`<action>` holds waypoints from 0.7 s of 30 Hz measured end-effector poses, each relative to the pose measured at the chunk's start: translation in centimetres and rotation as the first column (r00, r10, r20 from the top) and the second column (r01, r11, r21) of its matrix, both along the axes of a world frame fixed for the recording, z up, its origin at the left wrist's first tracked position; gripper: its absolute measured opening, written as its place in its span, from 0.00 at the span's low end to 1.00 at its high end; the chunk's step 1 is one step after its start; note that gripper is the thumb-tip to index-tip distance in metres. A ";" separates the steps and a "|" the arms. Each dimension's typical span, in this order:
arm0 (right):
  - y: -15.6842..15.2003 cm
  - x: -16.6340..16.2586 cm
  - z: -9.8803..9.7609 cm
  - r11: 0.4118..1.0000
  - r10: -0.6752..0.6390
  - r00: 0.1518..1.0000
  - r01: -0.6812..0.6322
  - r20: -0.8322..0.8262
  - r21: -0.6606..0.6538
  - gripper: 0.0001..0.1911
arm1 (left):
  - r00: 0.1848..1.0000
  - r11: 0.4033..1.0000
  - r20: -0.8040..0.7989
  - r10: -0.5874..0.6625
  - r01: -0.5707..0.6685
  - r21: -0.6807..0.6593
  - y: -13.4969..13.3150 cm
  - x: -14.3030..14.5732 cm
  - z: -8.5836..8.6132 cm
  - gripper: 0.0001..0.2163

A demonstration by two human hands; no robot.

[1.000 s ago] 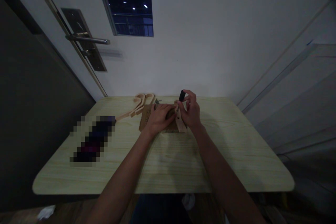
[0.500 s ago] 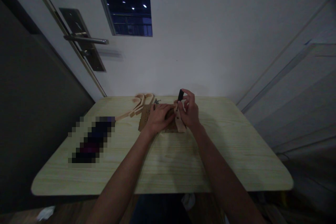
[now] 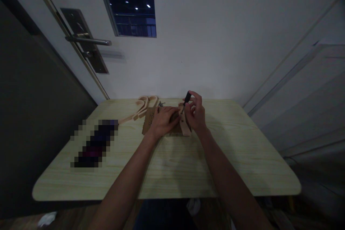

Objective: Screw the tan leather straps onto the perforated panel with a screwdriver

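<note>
A pale wooden piece [image 3: 184,128] with dark holes lies on a brown cardboard sheet [image 3: 147,124]. My left hand [image 3: 161,120] rests over the cardboard, its fingers and thumb reaching right to hold the wooden piece; its palm hides part of what is beneath. My right hand [image 3: 197,116] is closed around a small screwdriver [image 3: 187,97] with a black handle. The screwdriver leans to the right, and its thin shaft points down to the upper part of the wooden piece. Whether its tip sits in a screw is too small to tell.
Curved wooden pieces [image 3: 147,104] lie at the back left of the table [image 3: 172,172], beside a little heap of screws [image 3: 161,104]. A pixelated dark object [image 3: 95,143] is on the left. Behind the table stands a white door with a metal handle [image 3: 91,40].
The screwdriver's handle has tipped slightly to the right, and more of its shaft shows. My right hand has shifted a little right with it. My left hand stays in place.
</note>
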State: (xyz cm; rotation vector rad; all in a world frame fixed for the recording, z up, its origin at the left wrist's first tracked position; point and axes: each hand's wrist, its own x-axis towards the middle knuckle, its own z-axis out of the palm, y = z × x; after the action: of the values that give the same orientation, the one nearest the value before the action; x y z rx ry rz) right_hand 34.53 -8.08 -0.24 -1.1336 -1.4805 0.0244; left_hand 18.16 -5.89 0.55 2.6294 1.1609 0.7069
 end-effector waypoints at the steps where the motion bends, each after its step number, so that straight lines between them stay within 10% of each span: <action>1: 0.0 0.0 0.0 1.000 0.010 1.000 -0.010 -0.006 -0.002 0.21 | 1.000 1.000 0.001 -0.004 0.004 0.000 0.0 0.0 0.0 0.16; 21: -0.1 -0.1 -0.1 1.000 0.013 0.999 -0.011 0.051 -0.023 0.25 | 1.000 1.000 0.005 -0.016 0.016 -0.011 -0.1 -0.1 0.3 0.16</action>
State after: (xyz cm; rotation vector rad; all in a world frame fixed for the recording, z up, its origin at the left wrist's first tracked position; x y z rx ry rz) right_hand 34.48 -8.14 -0.30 -1.1511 -1.5361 0.0203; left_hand 18.09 -6.03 0.83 2.6232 1.1376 0.7013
